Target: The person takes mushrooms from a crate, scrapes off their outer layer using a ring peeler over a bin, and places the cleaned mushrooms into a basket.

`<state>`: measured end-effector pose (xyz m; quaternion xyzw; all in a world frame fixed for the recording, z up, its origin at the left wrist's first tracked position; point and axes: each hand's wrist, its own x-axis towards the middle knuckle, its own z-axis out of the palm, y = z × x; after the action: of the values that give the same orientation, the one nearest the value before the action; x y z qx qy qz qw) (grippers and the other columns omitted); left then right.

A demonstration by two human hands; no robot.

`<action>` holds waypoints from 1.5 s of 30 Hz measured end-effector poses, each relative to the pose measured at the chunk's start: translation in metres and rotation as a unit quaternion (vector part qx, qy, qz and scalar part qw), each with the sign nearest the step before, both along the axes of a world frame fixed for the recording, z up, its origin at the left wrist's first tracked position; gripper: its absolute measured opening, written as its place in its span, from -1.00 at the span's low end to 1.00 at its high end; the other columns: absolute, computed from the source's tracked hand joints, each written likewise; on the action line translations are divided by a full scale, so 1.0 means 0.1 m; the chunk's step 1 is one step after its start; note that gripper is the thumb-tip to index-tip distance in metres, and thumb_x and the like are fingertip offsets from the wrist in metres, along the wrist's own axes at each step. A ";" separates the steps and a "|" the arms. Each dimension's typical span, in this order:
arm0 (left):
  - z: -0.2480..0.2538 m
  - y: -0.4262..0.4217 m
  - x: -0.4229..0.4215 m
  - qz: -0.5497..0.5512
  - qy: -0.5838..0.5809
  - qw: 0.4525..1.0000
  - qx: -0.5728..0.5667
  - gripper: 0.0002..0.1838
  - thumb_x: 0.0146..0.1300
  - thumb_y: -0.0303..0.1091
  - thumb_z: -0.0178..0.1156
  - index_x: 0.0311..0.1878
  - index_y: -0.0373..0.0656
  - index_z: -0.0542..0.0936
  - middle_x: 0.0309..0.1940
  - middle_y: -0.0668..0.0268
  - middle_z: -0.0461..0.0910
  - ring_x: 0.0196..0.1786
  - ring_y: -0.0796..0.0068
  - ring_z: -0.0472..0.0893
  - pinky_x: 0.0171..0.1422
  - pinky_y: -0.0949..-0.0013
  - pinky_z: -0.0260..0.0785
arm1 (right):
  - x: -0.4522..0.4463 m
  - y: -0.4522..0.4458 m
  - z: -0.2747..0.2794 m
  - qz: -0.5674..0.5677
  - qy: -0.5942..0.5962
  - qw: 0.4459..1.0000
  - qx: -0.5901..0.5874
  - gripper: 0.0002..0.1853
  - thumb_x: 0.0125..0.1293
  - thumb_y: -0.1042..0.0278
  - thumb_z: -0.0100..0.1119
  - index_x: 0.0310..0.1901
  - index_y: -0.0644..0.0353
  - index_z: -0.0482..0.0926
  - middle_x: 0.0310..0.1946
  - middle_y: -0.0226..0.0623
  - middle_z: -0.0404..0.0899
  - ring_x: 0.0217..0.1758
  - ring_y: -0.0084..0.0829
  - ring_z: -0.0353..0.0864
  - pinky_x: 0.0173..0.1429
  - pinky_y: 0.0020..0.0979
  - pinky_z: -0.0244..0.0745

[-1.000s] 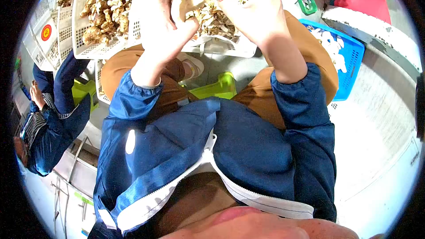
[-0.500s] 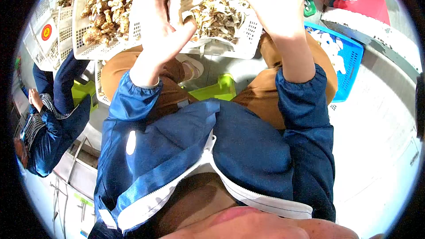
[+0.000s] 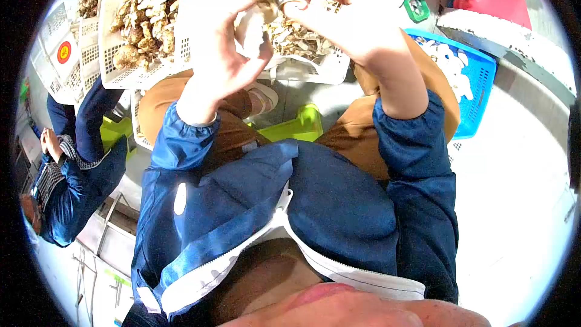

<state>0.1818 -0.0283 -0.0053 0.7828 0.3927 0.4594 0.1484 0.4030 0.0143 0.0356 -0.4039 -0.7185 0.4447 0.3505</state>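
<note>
My left hand (image 3: 227, 54) is closed around a pale mushroom (image 3: 250, 27), its stem held up between fingers and thumb. Close by on the right, my right hand (image 3: 339, 15) has its fingers bent inward toward the mushroom. Glare hides what those fingers grip. Below both hands, a white crate (image 3: 308, 72) holds thin pale and brown mushroom peelings (image 3: 296, 39). Left of it, another white crate (image 3: 109, 75) is filled with brown, unpeeled mushrooms (image 3: 145, 24).
A blue basket (image 3: 482, 94) with white pieces (image 3: 451, 63) stands by my right knee. Red containers (image 3: 499, 5) and a small green box (image 3: 416, 8) are farther right. A low green stool (image 3: 290, 126) shows between my legs. Another person (image 3: 72, 175) sits at the left.
My right hand has moved left and slightly down, its fingers now closer to the mushroom. The left hand has shifted a little lower, still gripping it.
</note>
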 end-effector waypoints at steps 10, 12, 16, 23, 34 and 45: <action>-0.01 0.01 0.11 -0.091 -0.346 0.894 -0.270 0.26 0.16 0.28 0.40 0.67 -0.01 -0.18 0.60 -0.06 0.00 0.61 -0.04 0.14 0.64 -0.06 0.07 | -0.04 -0.04 0.16 0.005 -0.035 0.990 0.135 -0.88 0.22 0.47 0.36 -0.29 0.32 0.65 0.02 -0.07 0.62 -0.11 -0.28 0.70 -0.10 -0.38 0.62; 0.12 -0.02 0.13 -0.017 -0.433 0.785 -0.442 0.02 0.40 0.51 -0.16 0.65 -0.10 0.01 0.55 0.00 0.19 0.57 0.07 0.25 0.60 -0.05 0.16 | -0.06 -0.06 0.13 0.016 0.007 0.991 0.133 -0.87 0.22 0.46 0.39 -0.27 0.31 0.65 0.01 -0.14 0.66 -0.01 -0.29 0.67 0.04 -0.38 0.57; -0.02 -0.03 -0.04 -0.210 -0.642 0.473 -0.565 -0.25 0.48 0.12 0.09 0.48 -0.31 0.34 0.40 0.10 0.45 0.37 0.27 0.53 0.44 0.06 0.47 | -0.11 -0.05 0.14 0.038 0.001 0.990 0.135 -0.90 0.23 0.47 0.39 -0.28 0.29 0.67 0.02 -0.16 0.67 0.03 -0.28 0.65 0.07 -0.39 0.53; 0.00 -0.01 -0.10 -0.051 -0.556 0.652 -0.513 -0.36 0.38 -0.16 0.15 0.42 -0.36 0.41 0.35 0.05 0.49 0.36 0.22 0.53 0.44 0.11 0.46 | -0.06 -0.07 0.21 -0.015 -0.107 0.973 0.204 -0.92 0.24 0.48 0.39 -0.28 0.26 0.68 -0.21 -0.20 0.66 -0.20 -0.28 0.65 -0.15 -0.36 0.52; 0.05 0.00 -0.11 -0.057 -0.407 0.786 -0.461 -0.33 0.30 -0.18 -0.05 0.36 -0.47 0.43 0.32 -0.01 0.50 0.36 0.21 0.50 0.51 0.20 0.27 | -0.15 -0.27 0.06 0.101 -0.170 0.967 0.160 -0.77 0.20 0.41 0.18 -0.10 0.17 0.64 -0.27 -0.15 0.60 -0.16 -0.12 0.65 -0.11 -0.15 0.56; 0.03 -0.01 -0.18 -0.018 -0.199 0.867 -0.457 -0.35 0.34 -0.14 -0.11 0.33 -0.46 0.50 0.30 -0.02 0.55 0.35 0.24 0.51 0.51 0.26 0.24 | -0.26 -0.27 0.05 0.051 -0.159 0.976 0.139 -0.87 0.19 0.40 0.22 -0.23 0.16 0.68 -0.32 -0.18 0.64 -0.22 -0.11 0.68 -0.18 -0.16 0.57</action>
<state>0.1638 -0.0291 -0.0021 0.5268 0.5065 0.3716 0.5725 0.3773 -0.0128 0.0402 -0.3796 -0.8397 0.2872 0.2612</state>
